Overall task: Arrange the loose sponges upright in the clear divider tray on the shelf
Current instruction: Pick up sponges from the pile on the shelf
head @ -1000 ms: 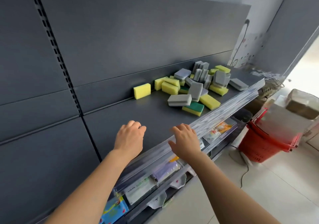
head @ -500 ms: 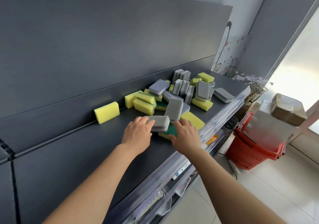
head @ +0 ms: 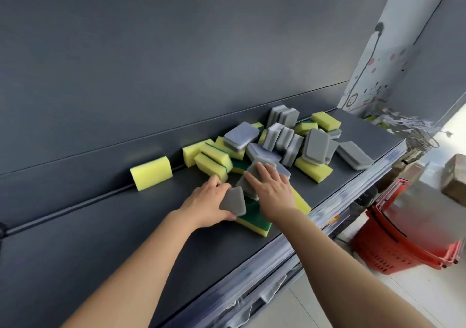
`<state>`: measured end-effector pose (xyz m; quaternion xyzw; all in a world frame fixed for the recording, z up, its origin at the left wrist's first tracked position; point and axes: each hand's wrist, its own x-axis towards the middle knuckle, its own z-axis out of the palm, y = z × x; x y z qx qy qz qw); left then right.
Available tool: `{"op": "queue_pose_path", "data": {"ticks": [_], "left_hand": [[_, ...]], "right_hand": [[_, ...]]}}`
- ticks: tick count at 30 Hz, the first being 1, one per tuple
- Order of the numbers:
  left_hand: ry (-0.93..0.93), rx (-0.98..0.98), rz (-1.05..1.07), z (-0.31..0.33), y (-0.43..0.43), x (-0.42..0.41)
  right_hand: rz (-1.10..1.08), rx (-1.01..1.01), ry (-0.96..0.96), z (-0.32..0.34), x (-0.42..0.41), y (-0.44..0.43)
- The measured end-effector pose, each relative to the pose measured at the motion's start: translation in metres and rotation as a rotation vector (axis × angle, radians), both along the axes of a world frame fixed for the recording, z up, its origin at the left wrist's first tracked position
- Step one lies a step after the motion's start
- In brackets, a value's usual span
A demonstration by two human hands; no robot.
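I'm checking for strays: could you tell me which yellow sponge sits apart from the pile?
The plain yellow sponge farthest left, by the back panel; the other yellow ones lie in the pile.

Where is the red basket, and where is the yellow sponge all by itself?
red basket [head: 393, 250]: head view, on its meshed side wall.
lone yellow sponge [head: 151, 173]: head view, on its front face.

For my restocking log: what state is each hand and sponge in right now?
left hand, grips the tilted grey sponge.
right hand, fingers straight on a second grey sponge.
green-topped sponge, lying flat, green side up.
lone yellow sponge, standing on its long edge.
sponge pile, jumbled, unsorted.
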<state>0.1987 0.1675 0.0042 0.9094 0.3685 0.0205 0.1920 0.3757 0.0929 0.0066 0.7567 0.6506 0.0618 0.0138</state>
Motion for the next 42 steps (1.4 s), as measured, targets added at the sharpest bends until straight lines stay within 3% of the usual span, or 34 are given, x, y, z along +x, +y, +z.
{"op": "queue_pose_path", "data": {"ticks": [4,8,12,15,20,23,28,34,42], "left_hand": [[-0.098,-0.059,0.165,-0.001,-0.004,-0.006],[-0.226,-0.075,0.328,-0.001,-0.016,-0.012],[-0.491,-0.099,0.549,0.007,-0.029,-0.02],[-0.721,-0.191,0.735,0.016,-0.042,-0.031],[-1.036,-0.338,0.878,0.024,-0.074,-0.058],[-1.163,-0.38,0.942,0.026,-0.097,-0.078],[-1.258,-0.337,1.052,0.026,-0.13,-0.113],[-1.31,-0.233,1.168,0.029,-0.165,-0.173],[-1.382,-0.155,1.251,0.031,-0.228,-0.289]], "right_hand": [[0.033,0.113,-0.017,-0.001,0.009,0.008],[0.08,0.298,0.085,0.0,0.003,0.011],[0.125,0.536,0.374,0.017,-0.014,0.009],[0.192,0.563,0.66,0.03,-0.031,0.003],[0.306,0.392,1.232,0.031,-0.062,-0.007],[0.269,0.264,1.419,0.026,-0.087,-0.009],[0.303,0.103,1.454,0.024,-0.146,-0.02],[0.396,-0.243,1.683,0.035,-0.22,-0.045],[0.483,-0.406,1.722,0.038,-0.337,-0.081]]}}
